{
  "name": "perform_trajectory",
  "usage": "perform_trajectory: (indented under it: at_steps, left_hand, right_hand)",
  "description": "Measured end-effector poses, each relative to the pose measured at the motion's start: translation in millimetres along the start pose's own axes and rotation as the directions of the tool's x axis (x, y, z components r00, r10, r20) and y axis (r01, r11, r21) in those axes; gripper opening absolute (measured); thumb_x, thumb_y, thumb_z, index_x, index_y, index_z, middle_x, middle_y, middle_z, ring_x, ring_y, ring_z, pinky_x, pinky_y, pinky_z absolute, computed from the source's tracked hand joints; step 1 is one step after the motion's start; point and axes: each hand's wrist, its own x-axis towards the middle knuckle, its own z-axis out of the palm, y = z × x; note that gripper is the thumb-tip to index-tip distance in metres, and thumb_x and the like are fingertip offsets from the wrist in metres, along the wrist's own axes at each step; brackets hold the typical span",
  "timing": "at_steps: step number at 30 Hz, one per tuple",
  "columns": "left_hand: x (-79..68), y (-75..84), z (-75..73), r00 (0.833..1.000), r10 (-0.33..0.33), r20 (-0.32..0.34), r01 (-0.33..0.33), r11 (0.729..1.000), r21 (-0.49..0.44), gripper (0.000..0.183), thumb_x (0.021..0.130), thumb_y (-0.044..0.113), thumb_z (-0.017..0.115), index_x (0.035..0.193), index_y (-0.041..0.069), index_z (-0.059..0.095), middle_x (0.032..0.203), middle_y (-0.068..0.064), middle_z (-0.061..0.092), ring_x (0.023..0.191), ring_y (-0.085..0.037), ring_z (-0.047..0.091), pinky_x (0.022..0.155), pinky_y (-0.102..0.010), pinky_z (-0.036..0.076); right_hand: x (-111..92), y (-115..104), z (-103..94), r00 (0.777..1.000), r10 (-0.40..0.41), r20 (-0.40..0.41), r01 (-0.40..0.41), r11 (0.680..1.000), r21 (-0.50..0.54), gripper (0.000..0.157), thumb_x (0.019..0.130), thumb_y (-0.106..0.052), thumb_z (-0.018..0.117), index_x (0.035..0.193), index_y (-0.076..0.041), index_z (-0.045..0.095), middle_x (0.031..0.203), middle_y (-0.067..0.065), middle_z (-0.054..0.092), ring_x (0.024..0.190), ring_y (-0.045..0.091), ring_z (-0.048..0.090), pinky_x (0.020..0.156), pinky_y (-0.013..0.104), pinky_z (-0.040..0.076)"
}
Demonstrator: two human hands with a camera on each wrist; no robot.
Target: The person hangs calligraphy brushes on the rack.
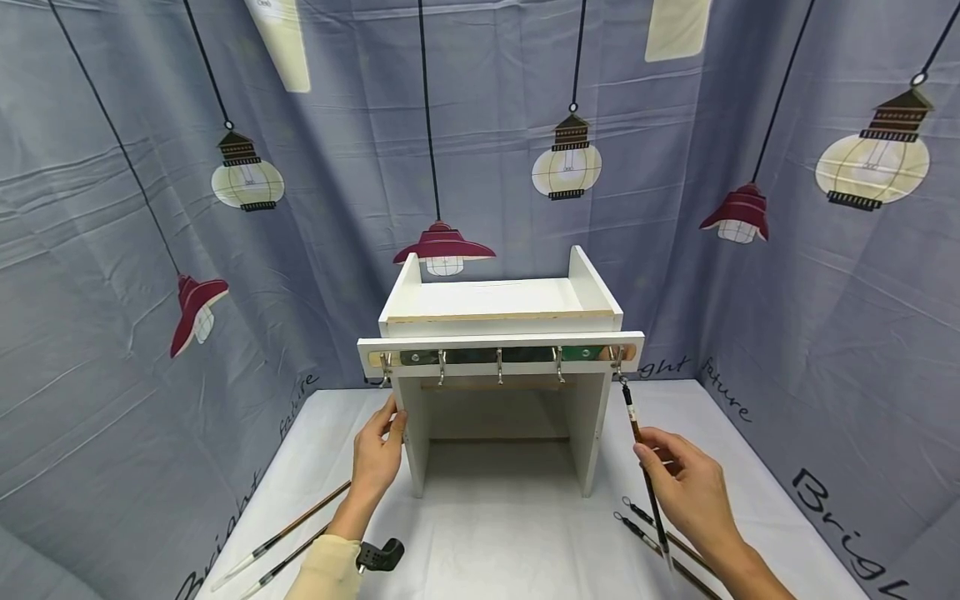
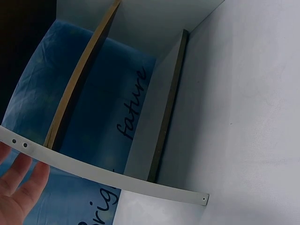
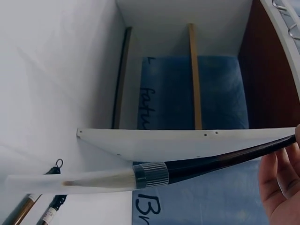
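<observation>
Right hand (image 1: 688, 479): thumb and fingers pinch a brush (image 1: 653, 504) partway along its handle. Brush stands near vertical, slightly tilted, bristle end down, loop end up. A clear cap (image 3: 110, 180) sleeves the bristles, plain in the right wrist view. Above the right hand, the loop meets the end hook (image 1: 617, 357) or sits just under it; at this size I cannot tell whether it is hung.

Left hand (image 1: 375, 450): grasps no brush. Fingers are extended, tips against the outer face of the rack's near-left side panel (image 1: 417, 442), thumb by its front edge. Black mount (image 1: 381, 554) at the left wrist, beside a pale sleeve (image 1: 327, 569).

Rack (image 1: 591, 433): white, upright between the hands, open at the front. Its rail (image 1: 517, 340), higher than both hands, carries five metal hooks in a row; a shallow tray (image 1: 502, 296) with raised sides lies behind and above it.

Two more brushes (image 1: 637, 533) lie on the table (image 1: 495, 542) beneath the right hand, loops pointing toward the rack. Another pair of brushes (image 1: 296, 523) lies on the outer side of the left forearm, white tips away from the rack. Lamp-print curtain (image 1: 495, 100) beyond both hands.
</observation>
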Motion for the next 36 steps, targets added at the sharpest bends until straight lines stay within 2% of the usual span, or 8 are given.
perform_trajectory:
  at_steps: [5, 12, 16, 23, 28, 31, 36]
  left_hand:
    - [0.4, 1.8, -0.7, 1.0, -0.021, 0.015, 0.02, 1.0, 0.004, 0.047, 0.107, 0.027, 0.059, 0.15, 0.009, 0.054, 0.137, -0.013, 0.068, 0.111, -0.033, 0.072, 0.087, -0.043, 0.059]
    - [-0.3, 2.7, -1.9, 0.999, -0.039, 0.036, 0.039, 0.999, -0.008, 0.048, 0.107, 0.029, 0.058, 0.151, 0.011, 0.053, 0.137, -0.012, 0.068, 0.113, -0.032, 0.071, 0.087, -0.039, 0.059]
    - [-0.1, 0.7, -1.2, 0.999, -0.032, 0.031, 0.032, 0.999, -0.007, 0.047, 0.107, 0.03, 0.058, 0.15, 0.012, 0.054, 0.135, -0.012, 0.068, 0.112, -0.031, 0.072, 0.089, -0.043, 0.058]
    - [1.1, -0.9, 0.1, 1.0, -0.001, 0.007, 0.0, 1.0, 0.005, 0.048, 0.107, 0.028, 0.058, 0.149, 0.007, 0.054, 0.134, -0.014, 0.069, 0.11, -0.034, 0.072, 0.09, -0.05, 0.058]
    - [0.9, -1.4, 0.0, 1.0, -0.009, 0.015, 0.009, 1.0, 0.005, 0.049, 0.107, 0.028, 0.058, 0.15, 0.006, 0.053, 0.134, -0.015, 0.069, 0.114, -0.036, 0.071, 0.095, -0.054, 0.056]
    - [0.9, -1.2, -0.5, 1.0, -0.014, 0.024, 0.014, 1.0, 0.004, 0.049, 0.107, 0.027, 0.057, 0.151, 0.005, 0.051, 0.133, -0.016, 0.069, 0.116, -0.037, 0.069, 0.097, -0.054, 0.055]
    - [1.3, -1.2, -0.6, 1.0, -0.009, 0.025, 0.009, 1.0, 0.004, 0.049, 0.107, 0.028, 0.057, 0.151, 0.006, 0.051, 0.133, -0.016, 0.069, 0.117, -0.037, 0.069, 0.098, -0.055, 0.054]
  right_hand:
    - [2, 2, 5.6, 1.0, 0.022, 0.021, -0.022, 1.0, 0.004, 0.021, 0.092, -0.004, 0.076, 0.113, -0.007, 0.074, 0.094, 0.004, 0.077, 0.077, -0.008, 0.06, 0.066, 0.009, 0.048]
    - [4, 6, 16.9, 0.999, 0.032, 0.028, -0.032, 0.999, -0.002, 0.021, 0.093, -0.004, 0.076, 0.114, -0.006, 0.074, 0.095, 0.004, 0.077, 0.078, -0.004, 0.063, 0.066, 0.008, 0.047]
    - [7, 8, 22.2, 0.998, 0.046, 0.039, -0.047, 0.999, 0.011, 0.021, 0.094, -0.005, 0.075, 0.115, -0.005, 0.074, 0.097, 0.006, 0.077, 0.079, -0.006, 0.063, 0.067, 0.008, 0.047]
    - [13, 14, 30.0, 0.992, 0.084, 0.09, -0.087, 0.996, 0.024, 0.019, 0.097, -0.008, 0.071, 0.116, -0.005, 0.072, 0.104, 0.009, 0.078, 0.082, -0.008, 0.063, 0.068, 0.014, 0.051]
    - [17, 16, 35.3, 0.986, 0.123, 0.116, -0.127, 0.991, 0.03, 0.019, 0.099, -0.012, 0.069, 0.117, -0.006, 0.072, 0.108, 0.008, 0.077, 0.086, -0.008, 0.064, 0.072, 0.018, 0.053]
    - [20, 18, 38.2, 0.982, 0.145, 0.123, -0.15, 0.988, 0.025, 0.02, 0.1, -0.013, 0.068, 0.119, -0.006, 0.071, 0.112, 0.008, 0.077, 0.09, 0.001, 0.068, 0.075, 0.019, 0.054]
    - [23, 18, 41.5, 0.978, 0.161, 0.135, -0.163, 0.987, 0.005, 0.023, 0.102, -0.015, 0.066, 0.122, -0.006, 0.07, 0.116, 0.01, 0.076, 0.1, 0.024, 0.073, 0.08, 0.022, 0.054]
